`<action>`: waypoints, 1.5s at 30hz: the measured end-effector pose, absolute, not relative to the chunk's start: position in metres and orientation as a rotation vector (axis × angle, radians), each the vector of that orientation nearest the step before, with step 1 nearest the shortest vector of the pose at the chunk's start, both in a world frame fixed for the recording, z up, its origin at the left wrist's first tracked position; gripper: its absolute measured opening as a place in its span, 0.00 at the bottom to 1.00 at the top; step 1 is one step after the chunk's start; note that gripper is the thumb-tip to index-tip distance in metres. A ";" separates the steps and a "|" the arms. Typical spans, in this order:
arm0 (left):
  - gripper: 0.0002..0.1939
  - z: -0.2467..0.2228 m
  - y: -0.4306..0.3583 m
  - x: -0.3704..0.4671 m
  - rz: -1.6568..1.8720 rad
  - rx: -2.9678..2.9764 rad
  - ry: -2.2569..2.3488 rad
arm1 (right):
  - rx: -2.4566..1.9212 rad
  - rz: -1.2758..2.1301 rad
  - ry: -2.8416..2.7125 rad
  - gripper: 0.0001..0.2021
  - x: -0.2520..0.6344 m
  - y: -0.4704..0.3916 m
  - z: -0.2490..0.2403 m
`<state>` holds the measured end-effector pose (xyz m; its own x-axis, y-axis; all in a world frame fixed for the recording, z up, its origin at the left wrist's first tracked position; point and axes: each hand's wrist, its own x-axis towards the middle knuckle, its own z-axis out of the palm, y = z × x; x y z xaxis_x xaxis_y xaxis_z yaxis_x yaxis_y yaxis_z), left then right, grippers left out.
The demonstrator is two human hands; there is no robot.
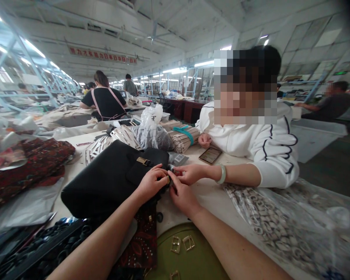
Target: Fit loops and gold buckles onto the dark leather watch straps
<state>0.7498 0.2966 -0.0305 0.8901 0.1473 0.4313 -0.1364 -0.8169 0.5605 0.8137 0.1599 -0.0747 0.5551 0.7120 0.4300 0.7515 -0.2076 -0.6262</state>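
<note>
A black handbag [102,182] with a gold clasp [143,161] lies on the table in front of me. My left hand [152,183] rests over the bag's right side, its thumb and fingers closed on a small gold metal piece [168,179]. Close beside it, my right hand [184,197] reaches in with the index finger stretched toward that piece and the other fingers curled. What the right fingers hold, if anything, is hidden. A co-worker's hand [189,174] touches the same spot from the right. Gold buckles [189,243] lie on a green tray [163,237] below.
A phone [210,154] and a bundle of strips with a teal band [183,136] lie beyond the hands. Right is a clear bag of ring-shaped parts [268,217]. Left are dark red patterned pieces [32,167] and black parts [52,245]. The co-worker's white sleeve [275,155] leans on the table.
</note>
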 end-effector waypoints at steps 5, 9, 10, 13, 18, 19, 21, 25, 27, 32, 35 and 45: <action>0.10 -0.029 0.297 0.749 0.652 2.449 -0.027 | -1.977 -0.095 -1.235 0.30 0.807 0.161 -0.071; 0.09 -0.029 0.299 0.748 0.676 2.442 -0.063 | -2.022 -0.141 -1.214 0.30 0.804 0.163 -0.070; 0.09 -0.030 0.299 0.748 0.685 2.442 -0.065 | -2.017 -0.155 -1.232 0.29 0.804 0.163 -0.069; 0.09 -0.033 0.300 0.749 0.704 2.443 -0.061 | -2.001 -0.171 -1.279 0.28 0.804 0.162 -0.067; 0.07 -0.035 0.301 0.751 0.697 2.448 -0.063 | -2.011 -0.183 -1.285 0.27 0.805 0.162 -0.069; 0.07 -0.035 0.301 0.751 0.694 2.450 -0.065 | -2.013 -0.187 -1.286 0.27 0.805 0.162 -0.070; 0.06 -0.034 0.301 0.750 0.691 2.453 -0.066 | -2.017 -0.192 -1.288 0.28 0.804 0.162 -0.070; 0.07 -0.033 0.299 0.749 0.674 2.452 -0.052 | -2.050 -0.173 -1.218 0.27 0.804 0.162 -0.068; 0.08 -0.032 0.298 0.749 0.662 2.453 -0.036 | -2.093 -0.158 -1.144 0.28 0.804 0.162 -0.068; 0.08 -0.029 0.295 0.749 0.655 2.484 -0.082 | -2.159 -0.158 -1.119 0.26 0.807 0.161 -0.069; 0.08 -0.027 0.294 0.749 0.658 2.511 -0.127 | -2.168 -0.158 -1.145 0.25 0.807 0.161 -0.067; 0.08 -0.026 0.293 0.750 0.669 2.520 -0.113 | -2.143 -0.150 -1.188 0.26 0.806 0.160 -0.064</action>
